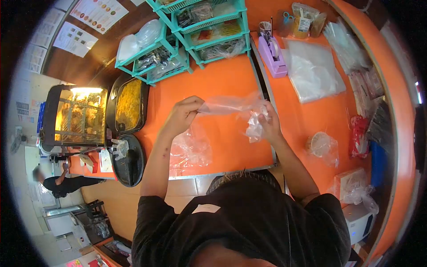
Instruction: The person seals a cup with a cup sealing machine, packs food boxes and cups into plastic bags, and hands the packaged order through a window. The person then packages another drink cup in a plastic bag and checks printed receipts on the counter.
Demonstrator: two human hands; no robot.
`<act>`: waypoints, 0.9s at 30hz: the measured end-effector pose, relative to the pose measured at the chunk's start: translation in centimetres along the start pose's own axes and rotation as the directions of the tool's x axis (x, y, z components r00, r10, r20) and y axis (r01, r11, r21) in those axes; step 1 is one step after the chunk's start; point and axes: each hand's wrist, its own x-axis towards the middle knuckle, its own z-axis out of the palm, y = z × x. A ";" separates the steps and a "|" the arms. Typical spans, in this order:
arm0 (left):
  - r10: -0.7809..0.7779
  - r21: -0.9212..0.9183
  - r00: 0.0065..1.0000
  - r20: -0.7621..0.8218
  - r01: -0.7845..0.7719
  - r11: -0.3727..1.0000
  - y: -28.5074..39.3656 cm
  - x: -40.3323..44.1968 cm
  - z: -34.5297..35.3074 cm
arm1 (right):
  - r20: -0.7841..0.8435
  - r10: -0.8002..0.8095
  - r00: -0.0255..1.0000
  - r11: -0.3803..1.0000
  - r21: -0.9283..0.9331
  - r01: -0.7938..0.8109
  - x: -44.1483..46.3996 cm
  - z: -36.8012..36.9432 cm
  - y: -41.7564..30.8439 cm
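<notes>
Stretched between my two hands above the orange counter is a clear plastic bag (229, 105). My left hand (186, 115) pinches its left end, fingers closed. Around the crumpled right end my right hand (268, 122) is closed, with folds of the plastic hanging below the fingers. Another sheet or bag of clear plastic (191, 149) lies flat on the counter under my left forearm. What the held bag contains, if anything, I cannot make out.
Teal basket racks (153, 53) stand at the back. A purple tape dispenser (272, 58) and a stack of clear bags (313, 71) are at right. At left are a black tray of yellow food (129, 107), a lit display case (80, 115) and a distant person (62, 182).
</notes>
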 end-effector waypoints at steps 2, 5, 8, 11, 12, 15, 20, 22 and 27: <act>0.069 -0.054 0.998 -0.001 -0.069 0.996 -0.1 -0.1 -0.5 | -0.037 -0.154 0.987 0.976 -0.163 0.146 1.2 0.8 -1.5; 0.050 -0.157 0.999 0.022 -0.046 0.986 -0.7 -0.6 -1.7 | 0.177 -0.004 0.984 0.984 -0.172 0.035 1.7 0.6 -3.0; -0.068 -0.278 0.997 0.038 0.076 0.958 -0.3 -0.8 -2.6 | 0.283 0.126 0.951 0.980 -0.186 -0.074 1.4 1.7 -5.0; -0.174 -0.354 0.965 0.198 0.236 0.905 2.4 -0.7 -4.3 | 0.019 0.172 0.985 0.974 0.145 -0.172 1.9 0.6 -1.7; -0.203 -0.366 0.939 0.279 0.299 0.881 3.6 -0.8 -4.9 | 0.052 0.200 0.978 0.962 0.179 -0.206 2.4 0.0 -1.3; -0.034 -0.489 0.953 0.302 0.186 0.852 4.9 -1.0 -5.1 | 0.263 0.325 0.908 0.915 0.153 -0.372 3.1 -0.6 -1.0; -0.098 -0.410 0.909 0.406 0.277 0.869 4.0 -1.3 -5.7 | 0.708 0.064 0.703 0.978 0.097 -0.186 0.2 4.4 -4.7; -0.155 -0.313 0.890 0.429 0.308 0.899 4.1 -1.3 -5.6 | 0.670 0.132 0.731 0.873 0.271 -0.406 -0.5 5.5 -5.3; -0.202 -0.058 0.888 0.414 0.247 0.967 4.2 -0.9 -5.4 | 0.612 0.243 0.753 0.940 0.043 -0.338 0.9 6.5 -7.9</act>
